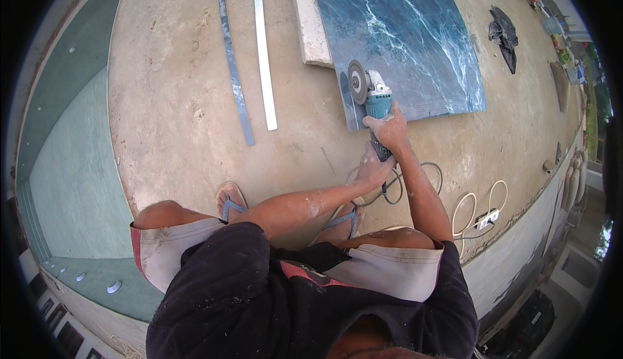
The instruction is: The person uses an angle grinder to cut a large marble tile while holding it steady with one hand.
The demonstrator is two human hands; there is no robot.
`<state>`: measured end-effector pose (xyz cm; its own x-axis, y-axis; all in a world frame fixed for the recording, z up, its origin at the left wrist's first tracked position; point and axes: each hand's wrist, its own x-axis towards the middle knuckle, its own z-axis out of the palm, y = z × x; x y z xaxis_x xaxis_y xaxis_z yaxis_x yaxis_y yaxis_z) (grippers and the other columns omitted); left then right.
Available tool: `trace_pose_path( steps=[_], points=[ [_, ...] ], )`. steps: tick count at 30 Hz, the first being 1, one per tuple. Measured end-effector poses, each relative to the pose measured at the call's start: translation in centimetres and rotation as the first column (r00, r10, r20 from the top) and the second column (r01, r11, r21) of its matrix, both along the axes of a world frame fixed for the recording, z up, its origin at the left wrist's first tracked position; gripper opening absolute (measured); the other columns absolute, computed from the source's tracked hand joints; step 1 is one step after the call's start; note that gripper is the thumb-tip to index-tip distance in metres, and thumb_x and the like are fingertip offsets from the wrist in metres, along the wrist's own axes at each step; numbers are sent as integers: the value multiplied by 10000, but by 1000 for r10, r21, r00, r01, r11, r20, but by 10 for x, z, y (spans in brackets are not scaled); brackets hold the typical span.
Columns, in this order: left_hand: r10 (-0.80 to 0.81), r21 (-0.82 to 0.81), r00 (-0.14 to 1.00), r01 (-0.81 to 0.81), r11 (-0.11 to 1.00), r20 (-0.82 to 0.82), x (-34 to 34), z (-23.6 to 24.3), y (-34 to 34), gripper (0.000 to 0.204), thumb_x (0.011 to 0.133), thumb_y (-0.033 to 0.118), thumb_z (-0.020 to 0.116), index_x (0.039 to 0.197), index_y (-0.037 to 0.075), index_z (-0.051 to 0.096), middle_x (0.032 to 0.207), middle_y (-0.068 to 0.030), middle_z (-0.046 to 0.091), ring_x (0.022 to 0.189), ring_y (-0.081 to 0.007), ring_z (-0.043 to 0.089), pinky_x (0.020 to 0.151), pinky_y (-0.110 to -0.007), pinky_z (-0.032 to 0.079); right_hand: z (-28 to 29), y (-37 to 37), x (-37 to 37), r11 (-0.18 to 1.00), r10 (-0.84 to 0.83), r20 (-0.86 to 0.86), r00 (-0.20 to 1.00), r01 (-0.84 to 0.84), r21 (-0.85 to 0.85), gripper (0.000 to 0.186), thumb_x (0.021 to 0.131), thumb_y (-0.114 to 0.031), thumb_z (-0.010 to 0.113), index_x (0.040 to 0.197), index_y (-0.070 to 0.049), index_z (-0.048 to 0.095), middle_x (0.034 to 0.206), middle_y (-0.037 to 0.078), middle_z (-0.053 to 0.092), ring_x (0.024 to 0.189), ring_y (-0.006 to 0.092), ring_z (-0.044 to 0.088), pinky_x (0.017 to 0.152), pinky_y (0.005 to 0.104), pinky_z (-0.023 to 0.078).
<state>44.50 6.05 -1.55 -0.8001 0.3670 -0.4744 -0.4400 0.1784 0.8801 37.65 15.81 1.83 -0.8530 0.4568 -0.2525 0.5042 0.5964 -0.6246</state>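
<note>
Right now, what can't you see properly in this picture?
All in the head view:
- Grinder handle: covered by the right hand and left hand.
- Underside of the blue marbled tile, and where the disc meets it: hidden by tile and disc.
- Tile's top: cut off by the picture edge.
- Small things at the far right rim: too small and bent.

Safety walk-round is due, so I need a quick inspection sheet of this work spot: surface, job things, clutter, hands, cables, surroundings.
Surface: bare dusty concrete floor.
Job's things: angle grinder, disc at the near edge of the blue-green marbled slab; the slab rests on a pale block.
Clutter: two long metal strips; dark rags.
Hands: right hand grips the grinder body; left hand on its rear handle.
Cables: grinder cord and white extension lead, looped by the feet.
Surroundings: green floor area on the left.
</note>
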Motion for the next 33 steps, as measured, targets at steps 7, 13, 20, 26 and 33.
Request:
trace_pose_path(
  steps=[7, 13, 20, 26, 33],
  points=[
    [18, 31, 1000, -18, 999, -3, -4, -8, 3, 724, 847, 380, 761, 1247, -115, 416, 1058, -316, 668, 1011, -453, 687, 869, -498, 525, -3, 2, -6, 1000, 5, -3, 1000, -5, 20, 728, 682, -312, 821, 1245, 55, 542, 1093, 316, 694, 1052, 472, 677, 912, 491, 537],
    [35, 48, 999, -35, 998, -4, -8, -7, 3, 724, 848, 373, 759, 1250, -123, 417, 1023, -304, 680, 994, -434, 698, 849, -490, 533, -1, 2, -12, 1000, 8, 1, 1000, -8, 25, 732, 678, -321, 823, 1244, 48, 542, 1095, 317, 693, 1054, 473, 676, 917, 490, 536],
    [35, 29, 999, -34, 999, -38, -13, -11, 5, 745, 857, 394, 763, 1242, -140, 415, 1012, -290, 683, 986, -429, 699, 855, -483, 532, 3, -1, -19, 1000, -8, 26, 1000, 7, 19, 758, 674, -333, 822, 1263, 49, 537, 1106, 316, 692, 1064, 473, 672, 926, 490, 532],
    [25, 40, 999, -23, 999, -41, -18, -16, 6, 728, 867, 392, 761, 1234, -136, 420, 1002, -267, 688, 967, -409, 702, 844, -465, 537, 1, -1, -26, 998, -7, 27, 1000, 6, 63, 764, 674, -341, 819, 1268, 50, 541, 1113, 313, 693, 1069, 470, 670, 930, 491, 530],
    [44, 85, 999, -44, 995, 10, -27, 0, 3, 601, 884, 311, 751, 1189, -106, 443, 939, -215, 697, 886, -323, 714, 792, -432, 544, 2, -1, -32, 999, -4, 9, 1000, 4, 53, 767, 672, -349, 824, 1268, 46, 547, 1115, 312, 694, 1070, 467, 672, 931, 489, 532]
  ],
)
